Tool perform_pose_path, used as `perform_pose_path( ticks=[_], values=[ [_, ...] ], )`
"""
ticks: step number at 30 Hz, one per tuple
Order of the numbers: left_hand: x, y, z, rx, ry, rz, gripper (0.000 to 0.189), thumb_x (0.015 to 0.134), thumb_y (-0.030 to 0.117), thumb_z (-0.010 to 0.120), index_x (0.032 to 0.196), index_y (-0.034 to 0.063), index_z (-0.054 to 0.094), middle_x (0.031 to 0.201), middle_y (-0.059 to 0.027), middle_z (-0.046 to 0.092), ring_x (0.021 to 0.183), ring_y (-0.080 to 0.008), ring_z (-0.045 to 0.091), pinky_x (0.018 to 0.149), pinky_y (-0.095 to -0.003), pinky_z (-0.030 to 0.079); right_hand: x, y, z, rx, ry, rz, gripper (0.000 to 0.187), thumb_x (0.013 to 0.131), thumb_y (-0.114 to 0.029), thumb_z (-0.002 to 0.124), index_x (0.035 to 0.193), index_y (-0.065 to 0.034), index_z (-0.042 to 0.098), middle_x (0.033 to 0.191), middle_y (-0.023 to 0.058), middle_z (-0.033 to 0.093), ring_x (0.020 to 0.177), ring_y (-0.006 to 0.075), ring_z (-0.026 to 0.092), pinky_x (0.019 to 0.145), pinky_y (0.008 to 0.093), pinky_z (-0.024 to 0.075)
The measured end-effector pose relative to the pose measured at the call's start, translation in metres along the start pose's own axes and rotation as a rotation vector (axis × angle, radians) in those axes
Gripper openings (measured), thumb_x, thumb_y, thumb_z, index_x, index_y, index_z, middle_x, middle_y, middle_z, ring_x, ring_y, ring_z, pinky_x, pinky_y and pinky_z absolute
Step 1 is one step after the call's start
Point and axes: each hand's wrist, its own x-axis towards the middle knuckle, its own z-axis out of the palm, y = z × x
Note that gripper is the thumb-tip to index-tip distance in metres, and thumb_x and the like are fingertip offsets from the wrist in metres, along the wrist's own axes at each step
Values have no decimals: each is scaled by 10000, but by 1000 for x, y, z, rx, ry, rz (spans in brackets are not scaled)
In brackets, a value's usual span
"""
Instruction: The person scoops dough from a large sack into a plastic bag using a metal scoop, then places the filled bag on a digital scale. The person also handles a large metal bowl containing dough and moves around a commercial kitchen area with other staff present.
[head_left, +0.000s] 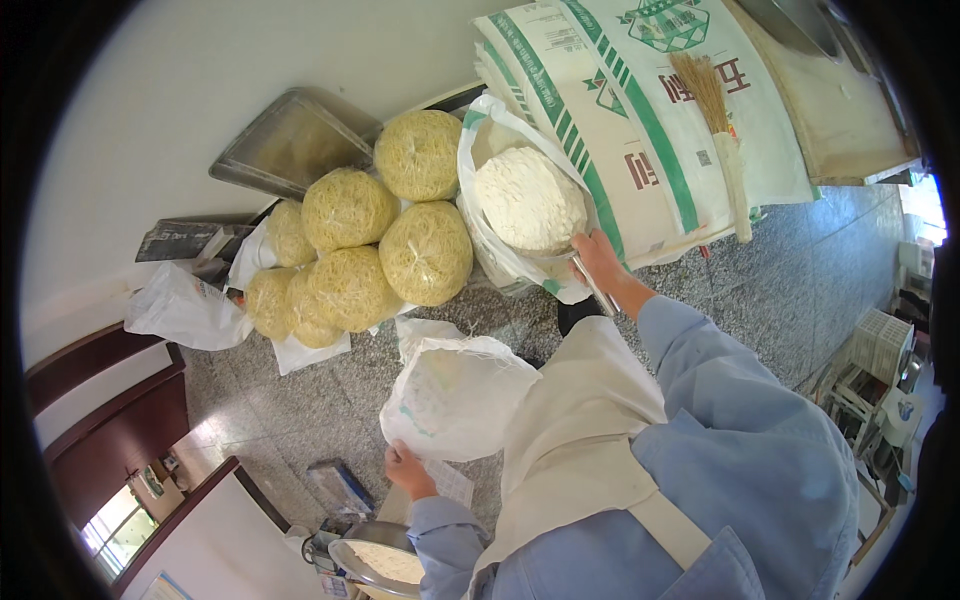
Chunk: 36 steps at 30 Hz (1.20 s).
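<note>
My right hand (602, 262) grips the metal handle (596, 286) of a round scoop. The scoop is heaped with white flour (531, 196) and sits within the mouth of an open white sack (469, 161); the heap hides most of its bowl. Lower in the view, my left hand (409, 471) pinches the rim of a second white woven sack (465, 382). That sack's mouth gapes upward, and faint stains show on its inner side. It stands against my cream apron (577, 420).
Several clear bags of yellow noodles (426, 253) lie left of the flour sack. Stacked full sacks (637, 150) rise on its right, with a straw brush (720, 127) on top. A metal tray (300, 142) leans on the wall. A metal bowl of flour (382, 559) stands near my left forearm.
</note>
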Motion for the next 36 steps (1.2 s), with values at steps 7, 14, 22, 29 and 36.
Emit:
perform_pose_path(
  ticks=[7,14,22,29,36],
  values=[
    [4,4,6,1,-29,-44,254,863,190,507,767,-37,566,664,-44,535,588,-106,441,511,-276,374,-2,4,-8,36,-104,10,262,777,-225,462,876,8,394,599,128,492,399,179,438,350,317,345],
    [3,14,6,40,-42,-17,255,860,198,513,770,-36,562,678,-41,539,570,-114,438,505,-284,377,-6,6,-11,67,-93,-19,246,779,-210,449,915,-10,404,598,116,488,387,159,426,341,292,338],
    [5,10,15,13,-22,-19,272,854,199,515,718,-35,542,646,-56,518,550,-119,423,481,-306,365,-25,6,-17,44,-85,-47,229,766,-181,391,876,14,439,535,80,469,347,150,401,335,286,332],
    [6,2,17,37,-1,78,307,857,216,517,687,-40,522,595,-52,493,545,-136,404,507,-312,359,-43,2,-24,10,-165,-66,204,794,-160,386,928,-11,426,562,77,478,362,131,399,335,270,325],
    [0,12,24,106,-7,187,278,849,199,528,694,-32,519,580,-33,455,550,-111,372,501,-297,337,-64,7,-26,-62,-161,-91,246,776,-139,390,954,14,465,572,74,482,373,130,409,343,257,340]
  ],
)
